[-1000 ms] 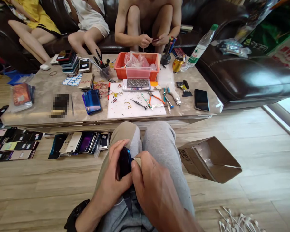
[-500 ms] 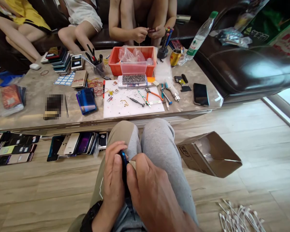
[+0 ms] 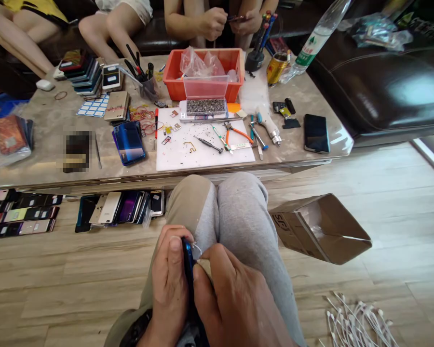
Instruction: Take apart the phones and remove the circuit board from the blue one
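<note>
Above my lap, my left hand is closed around a dark blue phone, which stands on its edge with its glossy side turned to the right. My right hand is closed beside it, thumb and fingers pinching a small beige piece against or close to the phone's side. What that piece is I cannot make out. A thin white strand curls out between the phone's top end and my right fingers. My palms and fingers hide much of the phone.
Ahead stands a low table with a white work mat, pliers, a screw box, an orange bin and stacked phones. A cardboard box and white cables lie on the floor at right. Another person's hands work across the table.
The view has shifted, so the table sits slightly higher and wider. The white strand now shows beside the phone, and more of the beige piece is visible. Both hands keep their holds.
</note>
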`<state>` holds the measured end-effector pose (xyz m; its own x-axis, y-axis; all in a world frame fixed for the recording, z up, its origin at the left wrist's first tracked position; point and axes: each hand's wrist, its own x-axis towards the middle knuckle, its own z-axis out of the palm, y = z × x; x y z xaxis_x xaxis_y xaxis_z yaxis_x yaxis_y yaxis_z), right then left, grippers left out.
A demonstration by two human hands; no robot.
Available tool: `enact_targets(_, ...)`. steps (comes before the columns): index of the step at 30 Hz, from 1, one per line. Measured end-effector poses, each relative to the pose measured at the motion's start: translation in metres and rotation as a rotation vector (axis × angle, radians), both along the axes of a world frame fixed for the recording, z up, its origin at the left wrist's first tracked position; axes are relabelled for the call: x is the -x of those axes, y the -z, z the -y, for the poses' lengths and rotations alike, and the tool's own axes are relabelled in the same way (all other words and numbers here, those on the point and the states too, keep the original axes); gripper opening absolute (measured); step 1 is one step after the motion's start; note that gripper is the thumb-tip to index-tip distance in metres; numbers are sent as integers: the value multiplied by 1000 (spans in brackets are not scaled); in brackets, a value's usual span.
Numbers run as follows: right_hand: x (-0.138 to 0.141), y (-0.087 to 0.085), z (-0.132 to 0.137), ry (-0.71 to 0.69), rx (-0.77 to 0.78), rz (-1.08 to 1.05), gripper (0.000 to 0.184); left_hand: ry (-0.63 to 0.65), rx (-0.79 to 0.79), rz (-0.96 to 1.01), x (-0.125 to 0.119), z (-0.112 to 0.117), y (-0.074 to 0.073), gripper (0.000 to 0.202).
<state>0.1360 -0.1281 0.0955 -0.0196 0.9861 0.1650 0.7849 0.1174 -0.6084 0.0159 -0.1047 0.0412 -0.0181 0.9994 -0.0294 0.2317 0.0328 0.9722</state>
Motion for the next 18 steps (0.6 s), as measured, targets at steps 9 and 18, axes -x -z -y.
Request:
enact_targets(9,3,2,42,-7,67,-32,30,1,97,-38,6,45,-2,44)
enact_targets(18,-17,24,49,202,101,102,31,221,127,51,-32,25,18,43)
